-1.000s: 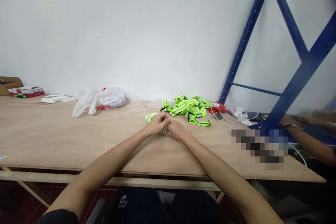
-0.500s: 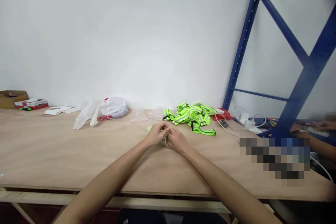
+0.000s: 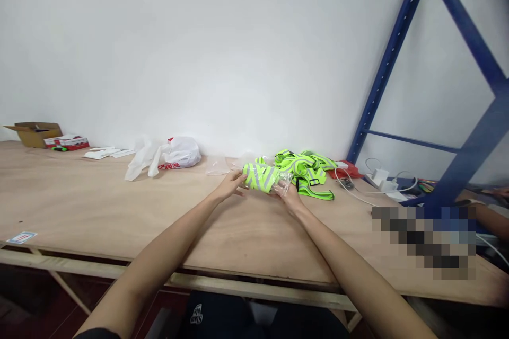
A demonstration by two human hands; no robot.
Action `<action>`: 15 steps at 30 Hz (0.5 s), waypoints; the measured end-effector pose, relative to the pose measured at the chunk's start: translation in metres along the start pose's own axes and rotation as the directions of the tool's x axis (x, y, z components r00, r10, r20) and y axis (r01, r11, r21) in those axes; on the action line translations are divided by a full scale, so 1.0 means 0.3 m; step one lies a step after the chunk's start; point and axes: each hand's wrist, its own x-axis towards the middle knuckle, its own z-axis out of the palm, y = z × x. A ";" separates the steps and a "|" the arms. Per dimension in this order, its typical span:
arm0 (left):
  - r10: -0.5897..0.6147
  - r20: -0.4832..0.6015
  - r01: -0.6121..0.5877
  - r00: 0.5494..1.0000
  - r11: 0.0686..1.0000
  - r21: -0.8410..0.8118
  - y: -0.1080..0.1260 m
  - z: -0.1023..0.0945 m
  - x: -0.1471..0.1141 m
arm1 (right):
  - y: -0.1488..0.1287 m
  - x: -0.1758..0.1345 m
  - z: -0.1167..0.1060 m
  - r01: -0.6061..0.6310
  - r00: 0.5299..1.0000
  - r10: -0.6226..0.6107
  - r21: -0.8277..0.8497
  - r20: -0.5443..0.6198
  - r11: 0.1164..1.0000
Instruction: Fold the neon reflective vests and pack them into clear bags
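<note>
Between my two hands is a folded neon-green reflective strap bundle (image 3: 260, 177) with grey stripes, inside a clear plastic bag (image 3: 283, 183). My left hand (image 3: 230, 185) grips its left end, with some fingers extended below. At the right end, my right hand (image 3: 289, 198) is closed on the loose clear plastic; part of its fingers is hidden behind the bag. Just behind and to the right lies a tangled heap of the same green straps (image 3: 306, 164) with black buckles.
Flat clear bags (image 3: 217, 165) and a white plastic bag (image 3: 181, 152) lie along the wall. Farther left are papers (image 3: 105, 152) and a cardboard box (image 3: 37, 135). A power strip (image 3: 379, 176) with cables and a blue rack post (image 3: 392, 58) stand right, near another person's arm (image 3: 487, 220).
My hands have moved apart, and the bagged green straps, mostly hidden before, now show broad side up between them. The camera view has shifted slightly.
</note>
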 end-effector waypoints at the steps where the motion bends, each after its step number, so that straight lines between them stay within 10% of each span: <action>1: 0.008 -0.001 -0.008 1.000 1.000 -0.005 0.000 0.003 0.000 | -0.003 -0.007 0.001 -0.027 1.000 0.026 0.028 0.006 0.999; 15: -0.048 -0.336 0.050 0.941 0.999 -0.001 -0.034 -0.046 0.040 | -0.076 -0.007 0.003 -0.120 0.990 0.132 0.179 -0.057 0.977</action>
